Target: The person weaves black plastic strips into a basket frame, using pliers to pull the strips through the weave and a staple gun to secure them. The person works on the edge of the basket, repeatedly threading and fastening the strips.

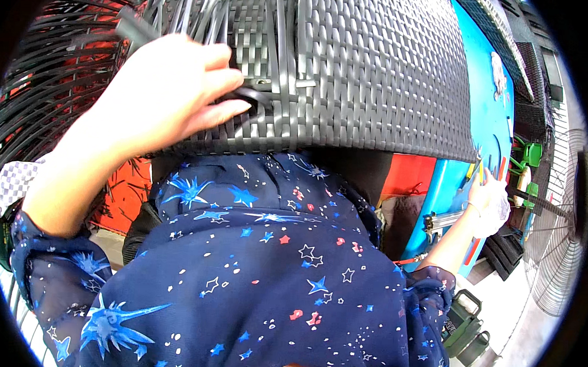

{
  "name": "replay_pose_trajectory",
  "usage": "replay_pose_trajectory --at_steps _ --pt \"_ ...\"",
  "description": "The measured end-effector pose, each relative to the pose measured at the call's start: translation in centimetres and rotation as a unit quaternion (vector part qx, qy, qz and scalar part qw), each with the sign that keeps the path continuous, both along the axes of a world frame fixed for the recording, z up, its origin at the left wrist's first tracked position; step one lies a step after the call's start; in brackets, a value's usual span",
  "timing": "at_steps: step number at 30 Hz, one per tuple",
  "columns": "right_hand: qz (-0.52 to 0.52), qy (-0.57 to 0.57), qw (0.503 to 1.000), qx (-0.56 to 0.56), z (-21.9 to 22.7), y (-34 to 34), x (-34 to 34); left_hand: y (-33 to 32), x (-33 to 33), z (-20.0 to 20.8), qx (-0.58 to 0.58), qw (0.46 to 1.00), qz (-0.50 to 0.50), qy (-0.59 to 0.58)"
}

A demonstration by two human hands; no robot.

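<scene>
A black woven sheet of flat plastic strips (375, 76) lies across my lap, with loose strip ends standing up at its upper left. My left hand (161, 91) is over this left part, its fingers curled and closed around a dark flat strip (255, 97) that bends into the weave. Part of that strip is hidden behind the fingers. Off to the right, my right hand (489, 200) is at the blue tabletop, its fingers around a slim tool with a yellow handle (481, 173). The tool's other end is hard to make out. Whitish material covers part of this hand.
Many loose black strips (58, 65) fan out at the left over a red surface (122, 194). The blue table (486, 67) runs along the right, with a metal fitting (440, 221) on its near part. A wire fan guard (557, 257) and a dark green case (463, 322) stand beyond it.
</scene>
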State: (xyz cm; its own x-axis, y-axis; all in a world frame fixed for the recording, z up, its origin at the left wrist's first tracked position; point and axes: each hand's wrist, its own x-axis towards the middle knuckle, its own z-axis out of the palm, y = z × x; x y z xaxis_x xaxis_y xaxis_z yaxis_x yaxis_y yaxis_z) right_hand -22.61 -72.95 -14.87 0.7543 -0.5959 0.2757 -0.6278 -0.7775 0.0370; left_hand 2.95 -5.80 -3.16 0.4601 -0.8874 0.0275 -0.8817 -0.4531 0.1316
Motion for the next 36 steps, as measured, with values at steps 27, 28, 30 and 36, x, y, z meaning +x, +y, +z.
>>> replay_pose_trajectory --at_steps 27,28,30,36 --pt "0.658 0.028 0.731 0.178 8.8 44.7 20.0 3.0 -6.3 -3.1 -0.182 0.976 0.115 0.037" --pt "0.647 0.021 0.738 0.192 8.7 44.8 19.5 3.3 -6.1 -2.3 -0.168 0.978 0.117 0.045" --pt "0.63 -0.003 0.749 0.206 8.4 44.5 19.0 4.5 -4.7 -0.3 -0.172 0.977 0.112 0.052" --pt "0.515 -0.082 0.839 0.154 7.2 42.2 20.2 8.3 0.4 0.0 -0.413 0.872 0.256 -0.06"
